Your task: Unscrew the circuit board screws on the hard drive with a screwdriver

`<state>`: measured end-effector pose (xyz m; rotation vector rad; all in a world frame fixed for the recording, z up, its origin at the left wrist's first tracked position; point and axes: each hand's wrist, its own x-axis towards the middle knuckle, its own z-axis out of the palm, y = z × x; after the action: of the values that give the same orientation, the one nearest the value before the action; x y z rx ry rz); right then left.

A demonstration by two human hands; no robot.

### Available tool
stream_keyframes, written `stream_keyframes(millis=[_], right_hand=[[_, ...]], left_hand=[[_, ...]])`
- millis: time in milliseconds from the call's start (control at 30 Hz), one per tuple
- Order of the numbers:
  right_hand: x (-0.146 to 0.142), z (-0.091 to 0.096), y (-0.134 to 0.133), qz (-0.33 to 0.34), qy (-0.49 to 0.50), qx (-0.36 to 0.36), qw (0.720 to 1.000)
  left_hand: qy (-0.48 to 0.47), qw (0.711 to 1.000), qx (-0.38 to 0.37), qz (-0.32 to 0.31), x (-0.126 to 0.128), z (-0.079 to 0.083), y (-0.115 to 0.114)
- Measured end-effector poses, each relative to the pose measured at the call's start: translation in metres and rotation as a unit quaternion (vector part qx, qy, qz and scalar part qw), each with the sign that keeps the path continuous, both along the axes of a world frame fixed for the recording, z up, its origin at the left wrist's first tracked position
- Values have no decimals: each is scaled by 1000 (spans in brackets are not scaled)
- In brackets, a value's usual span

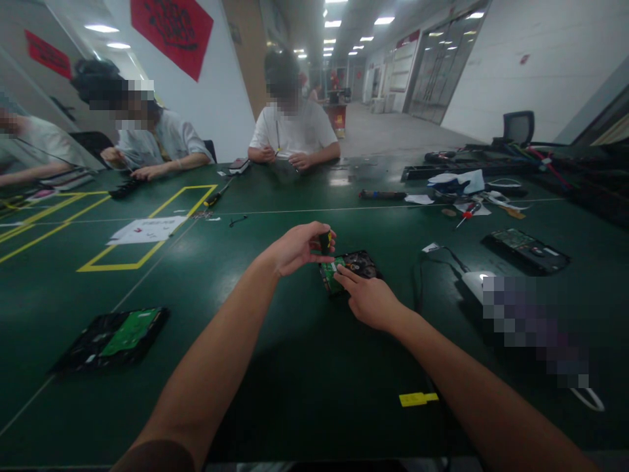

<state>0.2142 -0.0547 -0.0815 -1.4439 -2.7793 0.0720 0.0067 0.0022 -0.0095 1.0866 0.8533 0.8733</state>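
A hard drive [362, 262] with a green circuit board lies on the table in front of me. Above its left part, my left hand [302, 248] is closed around the black and yellow handle of a screwdriver [325, 242], held upright. The screwdriver's shaft and tip are too small to make out. My right hand [371, 298] reaches in from the right, index and middle fingers stretched out onto the circuit board, the other fingers curled. Whether something tiny is under those fingertips is hidden.
Another hard drive [125, 334] lies left, a third [528, 249] right. A blurred-out long object [535, 328] with a cable is nearby. A yellow tag [417, 399] lies near the front, a red screwdriver [472, 210] farther back. Several people sit across the green table [275, 419].
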Motion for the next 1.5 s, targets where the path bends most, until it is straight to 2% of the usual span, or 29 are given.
stream_keyframes(millis=[167, 567, 700, 833, 1067, 1200, 1333, 1500], right_hand=[[0, 0, 0, -4, -4, -2, 1000], [1, -2, 0, -1, 1, -4, 1000], [0, 0, -1, -4, 1, -7, 1000], [0, 1, -1, -7, 1, -10, 1000], [1, -2, 1, 4, -1, 5, 1000], [1, -2, 1, 1, 3, 5, 1000], [0, -1, 0, 0, 6, -5, 1000], [0, -1, 0, 0, 0, 3, 1000]], left_hand=[[-21, 999, -21, 28, 0, 0, 0], [29, 1000, 1, 0, -2, -3, 4], [8, 1000, -15, -9, 1, -1, 1], [-17, 1000, -12, 12, 4, 1, -3], [8, 1000, 2, -5, 1, -1, 0], [26, 1000, -2, 6, 0, -2, 2], [4, 1000, -24, 10, 2, 0, 1], [-24, 998, -26, 59, 3, -1, 0]])
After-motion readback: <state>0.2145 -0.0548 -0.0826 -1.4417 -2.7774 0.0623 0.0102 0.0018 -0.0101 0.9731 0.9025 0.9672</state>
